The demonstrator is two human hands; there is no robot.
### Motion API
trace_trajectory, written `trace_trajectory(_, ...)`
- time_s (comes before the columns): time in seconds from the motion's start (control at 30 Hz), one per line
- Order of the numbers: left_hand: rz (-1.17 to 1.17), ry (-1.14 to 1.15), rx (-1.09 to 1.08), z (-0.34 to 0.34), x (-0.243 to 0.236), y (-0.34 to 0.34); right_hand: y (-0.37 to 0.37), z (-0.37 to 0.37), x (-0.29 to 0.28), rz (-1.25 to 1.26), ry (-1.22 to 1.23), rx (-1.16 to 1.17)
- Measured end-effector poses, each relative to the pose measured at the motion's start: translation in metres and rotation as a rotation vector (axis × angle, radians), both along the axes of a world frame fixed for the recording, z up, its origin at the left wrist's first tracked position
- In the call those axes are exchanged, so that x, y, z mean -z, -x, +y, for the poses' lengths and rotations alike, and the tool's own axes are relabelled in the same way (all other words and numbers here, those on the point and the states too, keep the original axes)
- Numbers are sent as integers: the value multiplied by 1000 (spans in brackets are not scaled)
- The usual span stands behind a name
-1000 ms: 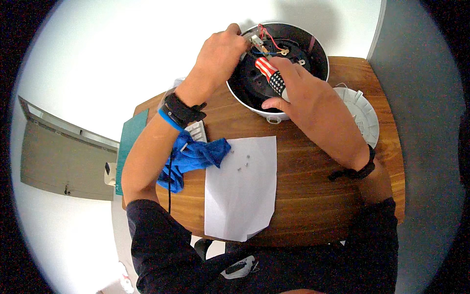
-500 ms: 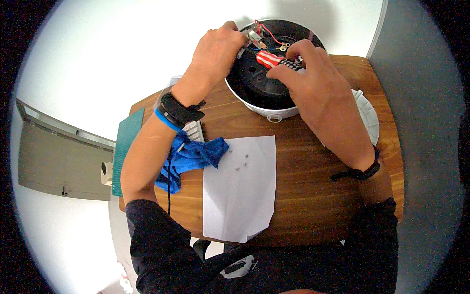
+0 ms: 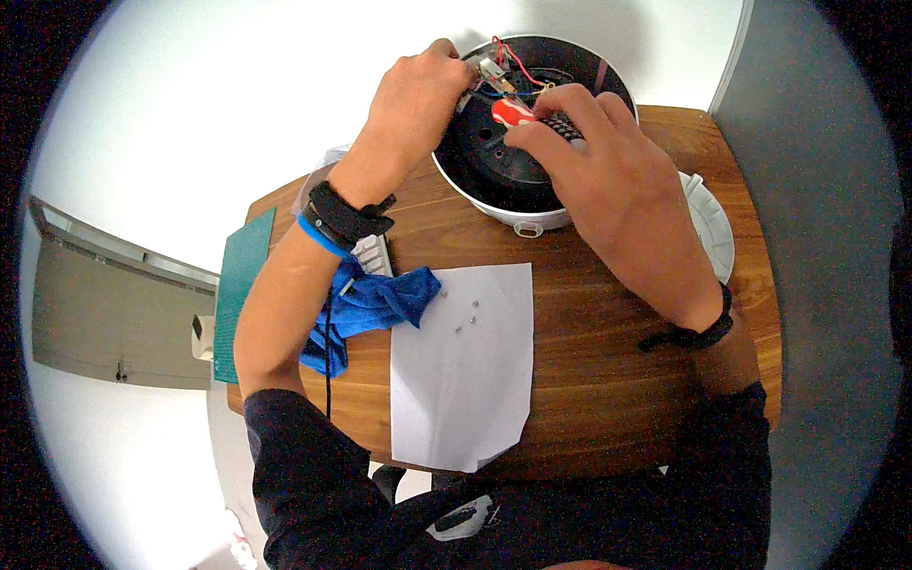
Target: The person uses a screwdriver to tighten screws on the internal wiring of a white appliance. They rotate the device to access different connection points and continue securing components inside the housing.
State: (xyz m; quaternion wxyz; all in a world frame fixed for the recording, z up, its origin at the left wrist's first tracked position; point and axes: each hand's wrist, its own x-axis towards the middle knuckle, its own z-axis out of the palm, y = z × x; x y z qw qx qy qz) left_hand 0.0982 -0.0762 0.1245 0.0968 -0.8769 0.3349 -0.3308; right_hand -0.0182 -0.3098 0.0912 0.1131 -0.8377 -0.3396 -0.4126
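Over the round appliance housing (image 3: 502,215), the right hand (image 3: 622,180) grips a flag-patterned screwdriver (image 3: 510,113). At the housing's far-left rim, the left hand (image 3: 413,103) meets a wired bracket (image 3: 493,70); I cannot tell its grasp. A slipping tip could snag the housing's red wire (image 3: 520,64).

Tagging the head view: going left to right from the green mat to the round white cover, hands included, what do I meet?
Green mat → left hand → screwdriver → right hand → round white cover. Blue cloth, white paper and round housing overlap these spans, so I left them out.
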Motion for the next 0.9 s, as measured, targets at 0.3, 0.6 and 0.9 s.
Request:
trace_trajectory(0.3,-26,-19,23,1,1,-1,15,1,5,242,-49,-40)
trace_trajectory(0.6,5,-52,-44,1,1,-3,3,9,11,81,-102,1)
trace_trajectory(0.9,1,-18,-20,-1,0,0,0,5,2,-19,-25,-96)
